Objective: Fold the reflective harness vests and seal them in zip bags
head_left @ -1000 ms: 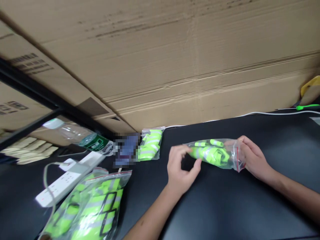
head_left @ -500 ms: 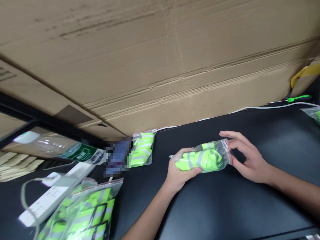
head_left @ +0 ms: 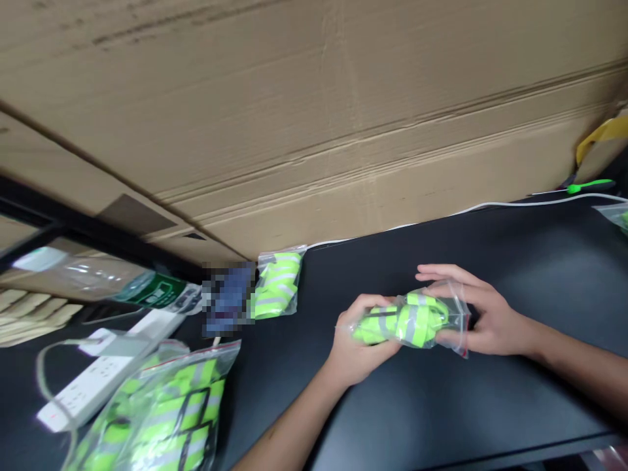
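Between my hands, above the black table, is a clear zip bag (head_left: 424, 320) packed with a rolled neon-yellow strap with grey reflective bands. My left hand (head_left: 356, 343) is wrapped round its left end, thumb in front and fingers behind. At the red-edged zip end, my right hand (head_left: 483, 314) has its thumb low and its fingers high around the bag, with the upper fingers stretched out. Clear plastic covers part of those fingertips, so their exact contact is hard to see.
More bagged neon straps (head_left: 171, 412) lie at front left, beside a white power strip (head_left: 105, 373). Another bag (head_left: 278, 284) sits by the cardboard wall (head_left: 343, 131), next to a pixelated blue item (head_left: 228, 301). A plastic bottle (head_left: 147, 288) and a green-handled screwdriver (head_left: 589, 187) lie farther off.
My right hand has closed in on the bag's zip end, its fingers now overlapping the plastic. The bag has turned slightly, zip end lower. The camera view has shifted a little.
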